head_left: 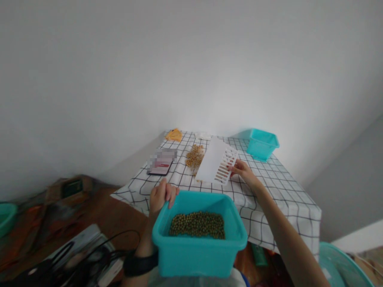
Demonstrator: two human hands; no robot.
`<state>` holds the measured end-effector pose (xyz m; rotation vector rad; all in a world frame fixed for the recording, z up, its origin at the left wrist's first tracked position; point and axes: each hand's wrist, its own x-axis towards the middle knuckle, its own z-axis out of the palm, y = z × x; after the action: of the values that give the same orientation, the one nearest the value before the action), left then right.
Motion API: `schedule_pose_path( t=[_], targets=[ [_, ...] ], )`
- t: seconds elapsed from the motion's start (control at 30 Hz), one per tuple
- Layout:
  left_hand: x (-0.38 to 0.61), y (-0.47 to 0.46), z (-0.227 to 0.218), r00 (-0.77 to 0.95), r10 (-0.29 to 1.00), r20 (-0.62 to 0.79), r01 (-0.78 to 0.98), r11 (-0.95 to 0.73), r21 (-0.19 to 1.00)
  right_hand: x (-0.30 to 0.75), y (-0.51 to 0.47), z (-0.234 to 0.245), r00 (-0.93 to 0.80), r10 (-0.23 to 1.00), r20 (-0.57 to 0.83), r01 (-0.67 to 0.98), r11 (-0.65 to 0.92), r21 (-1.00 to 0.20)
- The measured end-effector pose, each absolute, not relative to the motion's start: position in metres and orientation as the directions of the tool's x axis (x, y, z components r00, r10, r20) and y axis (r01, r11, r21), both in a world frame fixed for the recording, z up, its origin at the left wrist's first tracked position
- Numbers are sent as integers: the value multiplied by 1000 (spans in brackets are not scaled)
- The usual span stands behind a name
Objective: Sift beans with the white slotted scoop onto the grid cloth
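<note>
Board of thin white plastic (208,159), slotted down one side, in our right hand (241,170) over the white cloth with black grid lines (275,187).
Long axis looks to run near-left to far-right, parallel to the slot row; slotted side faces right, plain side faces left, next to the loose pile of golden-yellow beans (194,155). Board sits tilted; can't tell if its near edge touches the cloth. Right grip: fingers and thumb pinched closed on the slotted edge. Left hand (161,195): fingers curled over the far-left rim corner of our turquoise rectangular plastic tub (197,259), long axis left-right, holding dark green-brown beans (197,224). Second turquoise plastic basket (260,149) stands back right, well apart from the board.
</note>
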<state>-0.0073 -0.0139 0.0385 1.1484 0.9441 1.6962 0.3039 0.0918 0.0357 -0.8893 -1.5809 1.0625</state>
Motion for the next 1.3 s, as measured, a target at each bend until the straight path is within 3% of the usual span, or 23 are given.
schedule_pose_path(
  t=[0.43, 0.73, 0.97, 1.2, 1.3],
  targets=[
    [-9, -7, 33, -200, 942, 269, -293, -319, 901, 303, 89, 34, -278, 910, 308, 63, 337, -939],
    [-11, 0, 26, -143, 955, 261, -387, -297, 873, 301, 79, 40, -477, 866, 151, 52, 199, -979],
    [-11, -2, 31, -133, 958, 255, -387, -287, 876, 304, 76, 37, -446, 877, 176, -50, 172, -984],
    [-10, -3, 30, -136, 957, 256, -412, -289, 864, 308, 88, 37, -278, 924, 263, -47, 261, -964],
    [-10, -3, 30, -124, 960, 252, -420, -281, 863, 308, 91, 37, -300, 922, 244, -8, 253, -967]
  ],
)
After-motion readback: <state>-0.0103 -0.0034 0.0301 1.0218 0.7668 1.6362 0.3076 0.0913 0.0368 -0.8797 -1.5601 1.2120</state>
